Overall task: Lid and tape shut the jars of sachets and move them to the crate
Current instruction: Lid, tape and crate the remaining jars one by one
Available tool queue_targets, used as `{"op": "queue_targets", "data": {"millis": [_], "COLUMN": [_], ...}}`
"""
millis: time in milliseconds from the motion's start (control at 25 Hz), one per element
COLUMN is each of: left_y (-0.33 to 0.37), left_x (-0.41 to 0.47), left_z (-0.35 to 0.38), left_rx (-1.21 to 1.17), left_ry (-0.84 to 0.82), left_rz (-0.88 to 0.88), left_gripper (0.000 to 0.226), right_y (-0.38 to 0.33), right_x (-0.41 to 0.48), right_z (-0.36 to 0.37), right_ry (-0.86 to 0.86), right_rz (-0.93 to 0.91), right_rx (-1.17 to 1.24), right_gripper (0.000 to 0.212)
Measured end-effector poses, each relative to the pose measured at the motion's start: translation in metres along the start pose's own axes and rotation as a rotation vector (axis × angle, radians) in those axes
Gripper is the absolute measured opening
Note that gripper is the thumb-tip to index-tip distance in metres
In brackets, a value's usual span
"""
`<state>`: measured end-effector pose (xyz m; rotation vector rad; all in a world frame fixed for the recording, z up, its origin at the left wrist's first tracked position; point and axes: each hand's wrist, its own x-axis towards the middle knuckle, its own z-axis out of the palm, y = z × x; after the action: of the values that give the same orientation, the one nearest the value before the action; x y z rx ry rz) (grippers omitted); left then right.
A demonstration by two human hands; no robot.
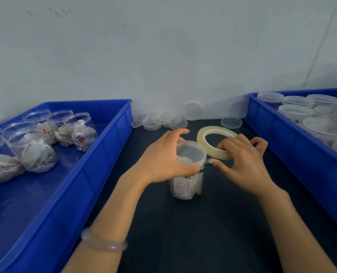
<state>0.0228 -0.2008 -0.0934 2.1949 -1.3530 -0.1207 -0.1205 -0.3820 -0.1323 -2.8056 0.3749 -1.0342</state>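
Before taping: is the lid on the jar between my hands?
On: a clear lid caps the jar, left hand gripping it; right hand holds tape roll.

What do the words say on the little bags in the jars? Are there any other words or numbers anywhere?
Red print on the white sachets in the lidded clear plastic jar in the middle: too blurred to read.
Red tags on sachets in the open clear jars in the left blue plastic crate: too small to read.
Green marks on one such sachet: too blurred to read.
No words show on the yellowish tape roll.
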Motion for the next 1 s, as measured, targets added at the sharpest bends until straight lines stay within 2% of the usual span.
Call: {"op": "queue_targets", "data": {"millis": [120,320,560,640,720,800,1000], "left_y": [-0.010,-0.016,-0.011,0.002,0.016,0.024,0.020], "left_x": [0.002,0.006,0.009,0.012,0.016,0.019,0.021], "left_z": [-0.013,-0.019,-0.019,-0.012,0.003,0.017,0.021], "left_rx": [-0.032,-0.163,-0.231,-0.135,0.097,0.279,0.250], "left_ry": [-0.055,-0.183,-0.279,-0.229,-0.099,0.039,0.118], "left_rz": [-0.008,0.035,0.055,0.038,-0.006,-0.013,0.034], "left_gripper": [0.103,0.096,0.095,0.108,0.119,0.113,0.095], "right_y": [0.004,-0.006,-0.013,-0.015,-0.014,-0.012,-0.015], "right_x": [-0.001,0.000,0.000,0.000,0.000,0.001,0.001], "right_z": [-0.001,0.001,0.009,0.010,0.011,0.010,0.011], "right_ry": [-0.095,0.001,0.013,0.024,0.031,0.027,0.057], "right_rz": [-0.018,0.039,0.076,0.071,0.065,0.062,0.078], "right_rx": [0.033,-0.058,-0.006,0.024,0.035,0.043,0.029], "right_gripper": [0.043,0.037,0.023,0.015,0.010,0.010,0.025]}}
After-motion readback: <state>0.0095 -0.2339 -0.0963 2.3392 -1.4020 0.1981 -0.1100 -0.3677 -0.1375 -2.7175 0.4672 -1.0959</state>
